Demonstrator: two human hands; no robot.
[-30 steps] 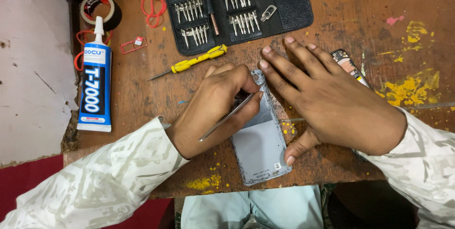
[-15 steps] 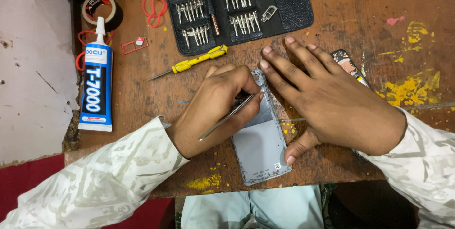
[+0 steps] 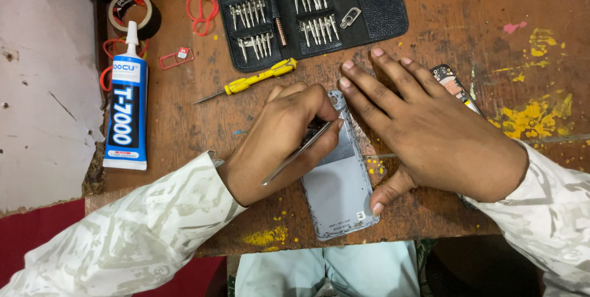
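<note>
On a paint-spattered wooden bench, the left hand pinches tweezers at the phone, best worked lightly while the flat right hand pins it.

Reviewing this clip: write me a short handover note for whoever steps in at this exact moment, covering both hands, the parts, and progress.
Left hand: grips metal tweezers, tips at the upper part of the phone body.
Right hand: pressed flat beside the phone body, thumb against its right edge, steadying it.
Phone body lies back-up on the wooden table.
Nearby: yellow screwdriver, open bit kit, glue tube, small circuit board under the right fingers.
Done: cannot tell.
Left: tweezers work at the top is in progress.
</note>
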